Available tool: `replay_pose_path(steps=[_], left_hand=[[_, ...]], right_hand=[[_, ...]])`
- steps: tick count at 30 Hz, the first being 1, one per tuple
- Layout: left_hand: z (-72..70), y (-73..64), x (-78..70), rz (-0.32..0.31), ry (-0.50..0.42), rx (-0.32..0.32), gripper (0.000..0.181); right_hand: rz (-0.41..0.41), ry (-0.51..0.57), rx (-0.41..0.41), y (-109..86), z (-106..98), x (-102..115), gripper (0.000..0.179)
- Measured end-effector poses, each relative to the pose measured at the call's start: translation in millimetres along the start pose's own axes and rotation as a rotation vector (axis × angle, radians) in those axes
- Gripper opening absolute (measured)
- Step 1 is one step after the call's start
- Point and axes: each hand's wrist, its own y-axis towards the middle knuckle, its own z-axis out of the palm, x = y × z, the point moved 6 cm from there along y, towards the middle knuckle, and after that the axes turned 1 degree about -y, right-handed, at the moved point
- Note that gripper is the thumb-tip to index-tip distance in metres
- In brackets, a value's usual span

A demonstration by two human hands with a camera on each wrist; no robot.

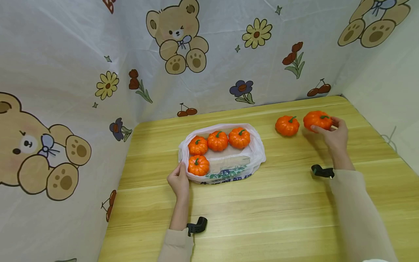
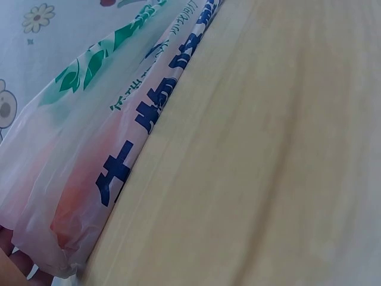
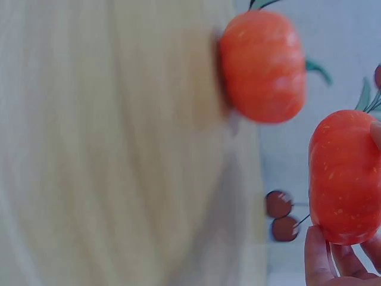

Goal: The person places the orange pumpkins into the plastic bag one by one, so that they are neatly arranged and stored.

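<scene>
A white plastic bag (image 1: 258, 151) with green and blue print lies with its mouth spread wide. Inside it sit several small orange pumpkins (image 1: 217, 141) with green stems, three along the back and one at the front left. My left hand (image 1: 179, 182) pinches the bag's rim at the front left corner. At the right, my right hand (image 1: 335, 136) grips an orange pumpkin (image 1: 315, 120) between thumb and fingers; the right wrist view shows this pumpkin (image 3: 344, 179) raised off the table. Just left of it another pumpkin (image 1: 287, 126) rests on the wood.
The bag and loose pumpkin rest on a light wooden table (image 1: 255, 218). A white cloth (image 1: 216, 94) printed with bears, flowers and cherries hangs behind the table and along its left. At the far right, a thin cable (image 1: 390, 138) lies past the table's edge.
</scene>
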Motion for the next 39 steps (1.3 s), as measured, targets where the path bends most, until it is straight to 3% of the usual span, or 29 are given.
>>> replay_pose_path(steps=[11,21,30,39], left_hand=[[0.1,0.1,-1.3,-0.011,-0.002,0.016,0.022],[0.6,-1.9,-1.7,-0.006,-0.024,0.015,0.022],[0.4,-2.1,-2.3,-0.001,-0.022,0.02,0.023],[0.6,-1.7,-2.2,-0.001,-0.013,0.01,0.022]], right_hand=[[-0.153,0.117,0.015,-37.4,13.7,53.0,0.081],[-0.292,0.128,0.111,-78.4,54.4,76.8,0.076],[-0.407,0.121,0.307,-115.7,111.0,83.1,0.077],[-0.408,0.108,0.527,-148.7,165.0,82.0,0.08]])
